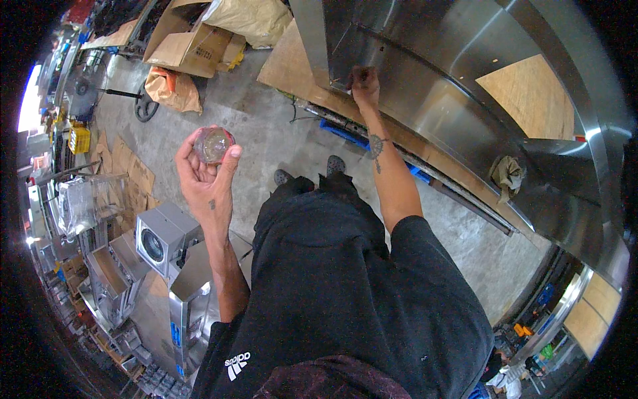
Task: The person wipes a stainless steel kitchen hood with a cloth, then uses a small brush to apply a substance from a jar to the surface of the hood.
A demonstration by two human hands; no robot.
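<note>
My left hand [207, 186] is raised over the floor and its fingers wrap round a small round see-through jar [214, 145]. The jar's open-looking top faces up, with something pale and clear inside. My right arm stretches forward, and my right hand [366, 88] is closed at the inner corner of a large shiny stainless steel housing [425, 86]. Its curled fingers hide whatever they may pinch. The housing rests on a wooden-topped bench [292, 66] at the right. A crumpled greyish cloth [508, 176] hangs over the steel farther along.
A cardboard box [193, 50] and a brown paper bag [174, 90] stand on the concrete floor ahead. Beside me at the left are a grey box-shaped fan unit [163, 236] and flattened cardboard [126, 166]. A dark metal rail [465, 207] runs along the bench edge.
</note>
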